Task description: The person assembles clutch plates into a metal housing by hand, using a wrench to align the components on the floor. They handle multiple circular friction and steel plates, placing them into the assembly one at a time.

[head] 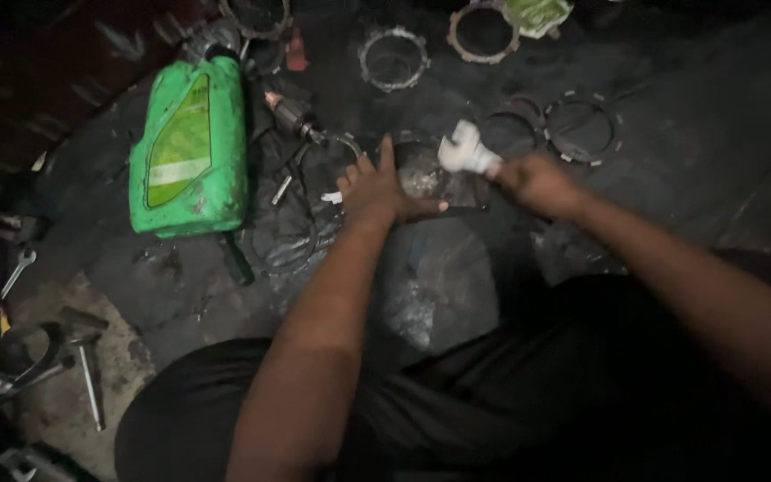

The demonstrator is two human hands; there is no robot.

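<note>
My left hand [377,187] lies flat with fingers spread on a dark, greasy round part [417,174] on the black floor mat. My right hand [533,183] grips a small white bottle [466,150], tipped with its end over that round part. The bottle is blurred. Several toothed clutch rings lie beyond the hands: two dark ones [582,129] at the right, a grey one [393,58] and a brownish one [484,31] farther back.
A green plastic oil jug [189,143] lies on its side at the left. A small motor-like part [289,112] with a cable sits beside it. Spanners and metal tools [20,353] lie at the lower left. My dark-clothed legs fill the foreground.
</note>
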